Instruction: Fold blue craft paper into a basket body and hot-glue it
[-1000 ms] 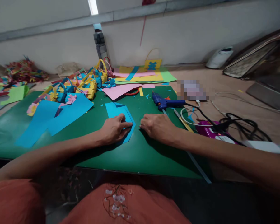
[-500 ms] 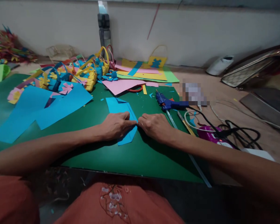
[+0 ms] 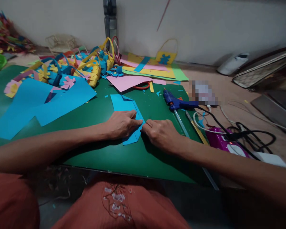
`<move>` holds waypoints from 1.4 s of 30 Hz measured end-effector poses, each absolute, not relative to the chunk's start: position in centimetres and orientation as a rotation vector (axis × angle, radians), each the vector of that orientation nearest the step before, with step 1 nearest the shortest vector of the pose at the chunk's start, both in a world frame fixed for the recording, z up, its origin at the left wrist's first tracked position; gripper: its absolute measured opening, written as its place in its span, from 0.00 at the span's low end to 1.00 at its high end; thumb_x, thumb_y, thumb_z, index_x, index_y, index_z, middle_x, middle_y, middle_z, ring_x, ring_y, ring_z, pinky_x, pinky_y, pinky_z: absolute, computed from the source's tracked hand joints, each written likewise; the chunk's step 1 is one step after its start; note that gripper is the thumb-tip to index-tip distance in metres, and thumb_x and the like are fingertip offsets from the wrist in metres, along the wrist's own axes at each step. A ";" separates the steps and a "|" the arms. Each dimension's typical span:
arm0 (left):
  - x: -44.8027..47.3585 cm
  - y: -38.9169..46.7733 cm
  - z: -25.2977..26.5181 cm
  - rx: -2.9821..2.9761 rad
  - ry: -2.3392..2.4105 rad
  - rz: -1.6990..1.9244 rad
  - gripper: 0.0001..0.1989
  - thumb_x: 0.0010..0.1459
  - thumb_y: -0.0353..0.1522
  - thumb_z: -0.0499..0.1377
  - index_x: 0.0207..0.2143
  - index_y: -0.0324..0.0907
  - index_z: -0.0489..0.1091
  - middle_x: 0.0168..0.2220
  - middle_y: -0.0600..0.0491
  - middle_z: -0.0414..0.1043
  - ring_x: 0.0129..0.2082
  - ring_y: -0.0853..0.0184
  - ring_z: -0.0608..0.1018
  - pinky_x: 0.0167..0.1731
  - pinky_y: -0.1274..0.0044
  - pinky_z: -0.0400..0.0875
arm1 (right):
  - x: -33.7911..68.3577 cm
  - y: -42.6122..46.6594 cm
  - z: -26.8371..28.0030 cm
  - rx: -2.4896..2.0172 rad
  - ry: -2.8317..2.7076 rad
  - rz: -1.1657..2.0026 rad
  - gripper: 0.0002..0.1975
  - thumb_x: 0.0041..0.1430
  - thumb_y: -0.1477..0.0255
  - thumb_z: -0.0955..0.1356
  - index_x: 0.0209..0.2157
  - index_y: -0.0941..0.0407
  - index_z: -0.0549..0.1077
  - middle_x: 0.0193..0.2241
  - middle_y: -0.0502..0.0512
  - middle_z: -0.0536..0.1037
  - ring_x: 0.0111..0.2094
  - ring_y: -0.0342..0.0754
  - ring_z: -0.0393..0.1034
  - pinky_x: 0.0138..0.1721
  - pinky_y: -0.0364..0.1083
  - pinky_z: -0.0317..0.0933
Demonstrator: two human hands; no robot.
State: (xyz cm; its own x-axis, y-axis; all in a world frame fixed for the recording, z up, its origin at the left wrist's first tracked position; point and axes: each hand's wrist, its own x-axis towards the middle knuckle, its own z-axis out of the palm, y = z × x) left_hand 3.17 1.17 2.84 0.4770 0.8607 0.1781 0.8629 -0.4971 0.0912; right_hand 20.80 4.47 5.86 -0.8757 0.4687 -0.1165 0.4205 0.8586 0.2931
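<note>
A folded sheet of blue paper (image 3: 124, 103) lies on the green board (image 3: 105, 159) in front of me, with a crease along its right side. Across its middle rests my left hand (image 3: 122, 123), fingers curled and index finger pointing to the paper's right edge, pressing it down. At that same edge my right hand (image 3: 159, 132) has its fingers closed together, pinching the folded rim. The fingertips of both hands nearly meet there. My hands hide the centre of the sheet.
A blue glue gun (image 3: 175, 101) lies right of the paper, its cord running to a purple power strip (image 3: 219, 141). Larger blue sheets (image 3: 64, 105) and a pile of small paper baskets (image 3: 90, 74) are on the left. Pink paper (image 3: 127, 82) partly covers red-handled scissors (image 3: 143, 86).
The right hand has slid slightly toward me along the paper's right edge. My left hand stays pressed on the sheet. The whole view has shifted a little.
</note>
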 end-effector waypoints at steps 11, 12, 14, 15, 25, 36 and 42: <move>3.1 1.1 2.7 -2.703 -1.577 -0.360 0.18 0.64 0.38 0.43 0.38 0.43 0.70 0.30 0.51 0.63 0.25 0.70 0.65 0.20 0.78 0.49 | 20.7 2.7 6.4 0.584 2.863 0.248 0.10 0.56 0.80 0.59 0.30 0.60 0.71 0.27 0.59 0.75 0.25 0.45 0.64 0.21 0.46 0.34; 3.1 1.1 2.7 -2.698 -1.581 -0.355 0.18 0.64 0.38 0.43 0.38 0.43 0.70 0.30 0.51 0.63 0.25 0.70 0.64 0.20 0.78 0.48 | 20.6 2.6 6.4 0.570 2.859 0.239 0.09 0.56 0.80 0.59 0.30 0.60 0.70 0.27 0.59 0.75 0.25 0.45 0.64 0.21 0.46 0.34; 3.1 1.1 2.7 -2.690 -1.586 -0.339 0.17 0.63 0.38 0.44 0.39 0.43 0.71 0.30 0.51 0.64 0.25 0.70 0.64 0.20 0.78 0.46 | 20.6 2.2 6.5 0.539 2.852 0.230 0.09 0.55 0.81 0.60 0.30 0.60 0.70 0.27 0.58 0.75 0.26 0.46 0.65 0.21 0.45 0.34; 3.1 1.1 2.7 -2.686 -1.586 -0.330 0.17 0.63 0.38 0.44 0.39 0.44 0.71 0.30 0.51 0.64 0.25 0.70 0.65 0.20 0.78 0.46 | 20.5 1.9 6.6 0.525 2.852 0.230 0.09 0.55 0.81 0.60 0.30 0.60 0.70 0.27 0.58 0.75 0.26 0.46 0.65 0.21 0.45 0.34; 3.1 1.1 2.8 -2.679 -1.552 -0.320 0.15 0.63 0.36 0.45 0.40 0.45 0.70 0.32 0.50 0.65 0.27 0.69 0.67 0.20 0.78 0.48 | 21.0 1.9 6.4 0.550 2.967 0.033 0.10 0.58 0.75 0.61 0.28 0.58 0.71 0.26 0.55 0.75 0.23 0.43 0.63 0.22 0.45 0.37; 3.1 1.2 2.6 -2.678 -1.564 -0.326 0.16 0.63 0.37 0.45 0.41 0.47 0.71 0.31 0.51 0.66 0.27 0.69 0.66 0.20 0.78 0.48 | 20.2 5.1 6.2 1.036 2.739 0.242 0.14 0.62 0.72 0.57 0.32 0.60 0.72 0.30 0.59 0.76 0.27 0.47 0.66 0.23 0.46 0.35; 3.2 1.1 2.8 -2.683 -1.579 -0.298 0.15 0.63 0.37 0.45 0.36 0.44 0.71 0.31 0.50 0.66 0.27 0.69 0.67 0.20 0.79 0.47 | 20.0 3.3 6.4 0.843 2.763 0.272 0.13 0.60 0.78 0.57 0.37 0.60 0.71 0.32 0.60 0.77 0.26 0.46 0.67 0.21 0.47 0.34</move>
State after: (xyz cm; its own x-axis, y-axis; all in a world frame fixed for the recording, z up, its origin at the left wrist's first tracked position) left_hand 3.18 1.10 2.78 0.4721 0.8649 0.1703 0.8676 -0.4901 0.0843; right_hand 19.99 3.34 6.42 -0.8050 0.5676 -0.1728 0.5230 0.8163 0.2451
